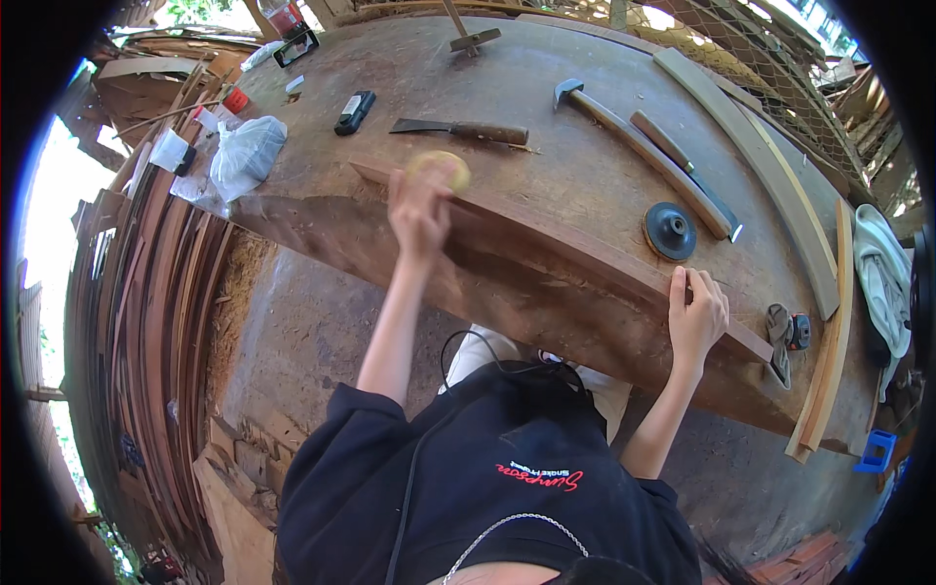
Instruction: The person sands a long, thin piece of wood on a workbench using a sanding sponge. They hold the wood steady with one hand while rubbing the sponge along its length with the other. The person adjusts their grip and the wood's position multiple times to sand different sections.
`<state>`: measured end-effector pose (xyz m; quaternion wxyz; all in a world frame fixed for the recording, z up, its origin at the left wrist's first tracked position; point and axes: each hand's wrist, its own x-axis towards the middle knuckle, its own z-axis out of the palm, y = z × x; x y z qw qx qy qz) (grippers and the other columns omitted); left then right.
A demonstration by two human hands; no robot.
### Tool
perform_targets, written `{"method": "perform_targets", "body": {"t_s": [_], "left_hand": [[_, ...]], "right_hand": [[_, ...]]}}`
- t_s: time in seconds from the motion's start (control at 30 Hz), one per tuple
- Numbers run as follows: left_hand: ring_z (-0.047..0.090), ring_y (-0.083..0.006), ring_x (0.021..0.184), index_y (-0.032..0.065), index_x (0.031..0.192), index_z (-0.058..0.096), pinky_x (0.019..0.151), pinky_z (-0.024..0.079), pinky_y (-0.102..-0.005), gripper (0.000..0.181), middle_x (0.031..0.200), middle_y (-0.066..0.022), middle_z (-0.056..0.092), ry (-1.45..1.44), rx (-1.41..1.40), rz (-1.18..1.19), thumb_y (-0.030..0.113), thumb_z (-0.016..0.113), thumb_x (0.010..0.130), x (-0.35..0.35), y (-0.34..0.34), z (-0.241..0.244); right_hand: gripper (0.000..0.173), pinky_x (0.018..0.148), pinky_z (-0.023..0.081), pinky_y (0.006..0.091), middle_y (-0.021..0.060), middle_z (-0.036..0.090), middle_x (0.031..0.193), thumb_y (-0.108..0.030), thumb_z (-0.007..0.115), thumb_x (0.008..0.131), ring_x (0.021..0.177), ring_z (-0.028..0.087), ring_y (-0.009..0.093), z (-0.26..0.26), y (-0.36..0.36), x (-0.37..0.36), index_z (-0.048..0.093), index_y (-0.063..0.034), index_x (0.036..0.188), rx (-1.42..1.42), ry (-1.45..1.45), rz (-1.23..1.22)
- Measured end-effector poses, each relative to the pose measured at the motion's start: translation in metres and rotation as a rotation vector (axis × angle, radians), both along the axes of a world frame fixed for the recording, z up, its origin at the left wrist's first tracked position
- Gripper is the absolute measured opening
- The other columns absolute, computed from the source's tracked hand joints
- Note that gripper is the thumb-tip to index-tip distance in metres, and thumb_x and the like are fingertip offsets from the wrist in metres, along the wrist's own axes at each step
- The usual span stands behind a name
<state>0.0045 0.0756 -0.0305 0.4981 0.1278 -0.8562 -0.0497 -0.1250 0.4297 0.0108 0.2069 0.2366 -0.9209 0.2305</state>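
A long reddish-brown wooden board (556, 235) lies along the near edge of the worktable, its narrow face up. Blurred by motion, my left hand (422, 216) holds a round yellow pad (442, 172), which looks like a sanding disc, against the board near its left end. Toward the other end, my right hand (698, 311) grips the board with thumb and fingers over its upper edge. Just beyond that hand sits a black round backing pad (670, 231) with a central hub. The underside of the yellow pad is hidden.
On the table (307, 168) lie a wood-handled blade (461, 131), a hammer-like tool (636, 150), a chisel (684, 164), a marking gauge (474, 40) and a black device (355, 112). A plastic bag (247, 155) stands left; a tape measure (800, 331) and wood strips (830, 329) lie right.
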Motion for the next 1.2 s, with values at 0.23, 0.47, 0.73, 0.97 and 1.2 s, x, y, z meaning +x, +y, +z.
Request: {"method": "perform_targets", "body": {"t_s": [0.23,0.47,0.73,0.97,1.2], "left_hand": [[0.064,-0.0252,0.097,0.0104,0.093,0.07,0.104,0.036,-0.0412,0.016,0.097,-0.0068,0.07,0.097,0.313,0.268,0.015,0.055,0.091,-0.013,-0.007,0.02],[0.056,-0.0238,0.119,0.0143,0.117,0.065,0.107,0.036,-0.0408,0.039,0.123,-0.006,0.062,-0.172,0.255,-0.244,0.006,0.065,0.08,-0.028,0.167,0.02],[0.043,-0.025,0.132,0.0098,0.129,0.056,0.113,0.025,-0.0455,0.037,0.136,-0.007,0.053,-0.239,0.285,0.347,0.025,0.042,0.099,0.011,0.009,0.031],[0.047,-0.0283,0.129,0.0098,0.123,0.061,0.113,0.026,-0.0436,0.032,0.131,-0.0054,0.057,-0.179,0.254,0.306,0.013,0.052,0.093,-0.003,0.04,0.024],[0.053,-0.0281,0.12,0.0114,0.111,0.066,0.105,0.039,-0.0394,0.029,0.12,-0.0081,0.063,-0.198,0.216,-0.032,0.002,0.057,0.085,-0.012,0.105,0.024]], "right_hand": [[0.028,0.071,0.042,0.0342,0.0032,0.058,0.073,-0.03,0.056,0.092,0.072,0.058,0.021,-0.004,-0.001,-0.002,0.065,-0.0078,0.078,0.006,0.025,0.012],[0.028,0.071,0.042,0.0342,0.0032,0.059,0.073,-0.03,0.055,0.092,0.073,0.058,0.021,0.0,0.0,-0.002,0.065,-0.0078,0.078,0.028,-0.002,-0.005],[0.027,0.071,0.042,0.0341,0.0028,0.058,0.073,-0.03,0.055,0.092,0.072,0.058,0.021,-0.002,-0.001,-0.002,0.065,-0.0085,0.078,0.003,0.02,0.002],[0.027,0.071,0.042,0.0341,0.0028,0.057,0.071,-0.029,0.055,0.091,0.071,0.057,0.021,-0.002,-0.003,-0.004,0.064,-0.0082,0.077,-0.012,0.037,0.014],[0.028,0.07,0.042,0.0341,0.003,0.057,0.07,-0.03,0.055,0.091,0.07,0.057,0.021,-0.001,0.0,-0.006,0.064,-0.008,0.077,-0.013,0.05,0.015]]}}
